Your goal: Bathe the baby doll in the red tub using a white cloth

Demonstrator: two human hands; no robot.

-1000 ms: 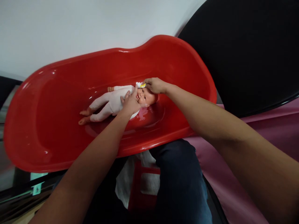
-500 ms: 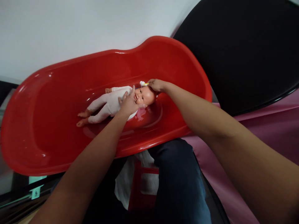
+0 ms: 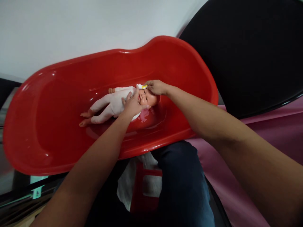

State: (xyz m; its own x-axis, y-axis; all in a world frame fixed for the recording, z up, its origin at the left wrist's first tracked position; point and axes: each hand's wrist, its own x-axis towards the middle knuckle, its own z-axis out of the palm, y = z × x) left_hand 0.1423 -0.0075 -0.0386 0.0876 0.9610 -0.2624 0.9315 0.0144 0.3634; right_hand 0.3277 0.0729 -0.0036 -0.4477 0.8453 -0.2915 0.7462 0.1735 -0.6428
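A baby doll (image 3: 118, 99) in a white suit lies on its back in a red baby bathtub (image 3: 59, 126), feet to the left, head to the right. My left hand (image 3: 132, 104) grips the doll at the neck and upper chest, its thumb by the chin and its fingers over the chest. Against the side of the doll's head, my right hand (image 3: 155, 86) pinches a small white and yellow object (image 3: 142, 86), whose kind I cannot make out. Below the doll's neck, a pink hand-like shape (image 3: 143, 116) shows in the tub.
A white wall (image 3: 82, 28) rises behind the tub. To the right is a large black rounded surface (image 3: 248, 56), with pink fabric (image 3: 260, 135) beneath it. My legs in dark jeans (image 3: 182, 176) are close to the tub's near rim, above a red frame (image 3: 151, 172).
My right hand has moved slightly left along the doll's head, bringing the white and yellow object closer to its cheek. My left hand keeps its hold. The view has shifted a little.
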